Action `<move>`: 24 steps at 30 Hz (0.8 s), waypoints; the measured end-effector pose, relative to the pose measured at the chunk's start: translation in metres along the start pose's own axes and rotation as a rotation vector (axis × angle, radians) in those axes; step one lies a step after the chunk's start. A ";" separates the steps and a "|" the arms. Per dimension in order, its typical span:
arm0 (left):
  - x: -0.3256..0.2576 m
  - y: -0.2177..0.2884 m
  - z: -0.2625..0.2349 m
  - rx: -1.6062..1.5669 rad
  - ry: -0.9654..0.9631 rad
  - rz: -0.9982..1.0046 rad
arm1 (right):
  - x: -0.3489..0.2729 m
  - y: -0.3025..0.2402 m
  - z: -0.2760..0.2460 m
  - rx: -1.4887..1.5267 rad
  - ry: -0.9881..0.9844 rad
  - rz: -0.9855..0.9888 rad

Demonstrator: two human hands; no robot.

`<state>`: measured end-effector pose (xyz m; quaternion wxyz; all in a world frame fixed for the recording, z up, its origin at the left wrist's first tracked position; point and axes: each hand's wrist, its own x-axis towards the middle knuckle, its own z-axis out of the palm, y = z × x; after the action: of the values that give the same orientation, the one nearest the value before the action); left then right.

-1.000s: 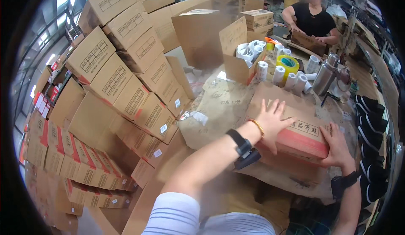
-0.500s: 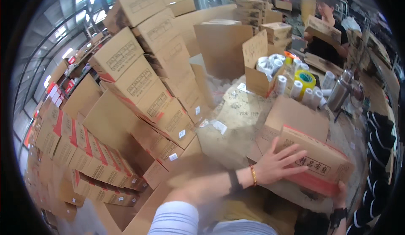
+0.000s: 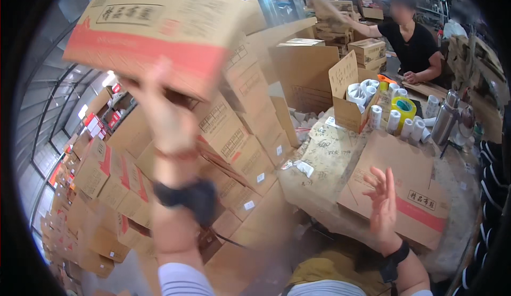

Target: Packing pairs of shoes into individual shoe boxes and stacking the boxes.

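My left hand (image 3: 167, 112) is raised at the left, gripping the lower edge of a brown cardboard box (image 3: 151, 38) with a red band. The box is held aloft in front of the stacked cartons (image 3: 229, 136); motion blurs the hand, and the box hides part of its fingers. My right hand (image 3: 384, 205) hangs over the worktable with fingers spread and nothing in it. Beneath and beside it, a flattened cardboard carton (image 3: 391, 160) with a red stripe lies on the table (image 3: 314, 149).
Label rolls (image 3: 394, 119), yellow tape (image 3: 404, 106), an open carton (image 3: 348, 110) and a steel flask (image 3: 445, 118) crowd the table's far side. Across it, a person in black (image 3: 412, 51) raises a cardboard piece (image 3: 327, 10). Dark items (image 3: 492, 181) line the right edge.
The box has gone from the table up to the left in my left hand. My right hand has let go of it and opened. The flattened carton underneath is now uncovered.
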<state>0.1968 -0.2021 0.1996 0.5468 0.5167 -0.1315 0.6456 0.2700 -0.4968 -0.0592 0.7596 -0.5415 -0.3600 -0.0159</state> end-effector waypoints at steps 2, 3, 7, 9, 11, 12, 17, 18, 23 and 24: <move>0.098 0.013 -0.034 -0.004 -0.026 -0.221 | -0.012 0.010 -0.019 -0.056 0.040 0.091; 0.126 0.016 -0.035 -0.051 -0.008 -0.347 | -0.020 0.014 -0.034 -0.143 0.050 0.143; 0.208 -0.013 -0.095 0.139 0.153 -0.677 | -0.060 0.007 -0.071 -0.234 0.087 0.304; 0.246 -0.016 -0.137 0.108 0.077 -0.715 | -0.077 0.002 -0.087 -0.297 0.202 0.384; 0.213 -0.041 -0.117 0.190 0.317 -0.403 | -0.104 0.003 -0.124 -0.454 0.261 0.368; 0.150 -0.053 -0.060 0.205 0.497 -0.186 | -0.123 -0.005 -0.149 -0.618 0.310 0.364; -0.048 -0.107 -0.040 0.806 -0.472 0.647 | -0.182 -0.039 -0.229 -1.247 0.492 0.279; -0.107 -0.125 -0.029 0.723 -0.732 0.433 | -0.180 -0.043 -0.225 -1.294 0.522 0.334; -0.357 -0.192 -0.075 0.340 -1.024 -1.128 | -0.166 -0.010 -0.164 -1.332 0.343 0.504; -0.381 -0.191 -0.071 0.388 -1.008 -0.946 | -0.173 -0.005 -0.171 -1.373 0.385 0.523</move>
<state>0.2703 -0.2974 -0.2154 0.5391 0.8415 -0.0126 0.0338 0.2302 -0.7045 -0.1795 0.2804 -0.9481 0.0096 -0.1499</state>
